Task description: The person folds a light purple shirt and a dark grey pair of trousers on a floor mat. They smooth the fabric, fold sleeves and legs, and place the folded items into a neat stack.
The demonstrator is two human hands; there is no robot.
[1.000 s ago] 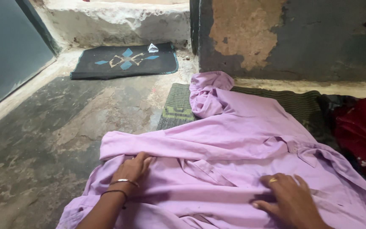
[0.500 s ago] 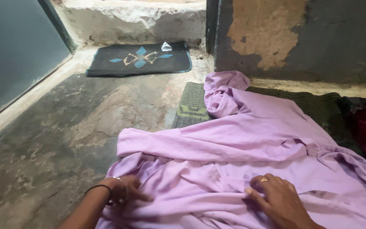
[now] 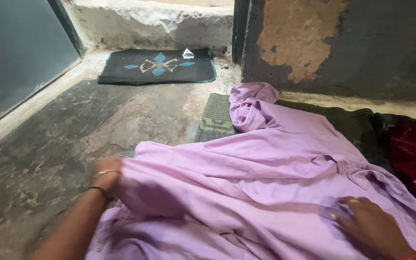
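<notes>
Gripping lilac shirt (image 3: 266, 168) — left hand (image 3: 106, 177)

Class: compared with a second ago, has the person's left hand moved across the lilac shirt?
Yes. The left hand has gone from the shirt's front to its left edge, nearer the bare floor.

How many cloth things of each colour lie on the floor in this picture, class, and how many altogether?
Lilac: 1, the crumpled lilac cotton shirt under both hands
Black: 1, the black rectangular doormat with a blue star pattern
Green: 1, the dark green striped woven mat beneath the shirt
Red: 1, the bunched red fabric at the right edge
Total: 4
</notes>
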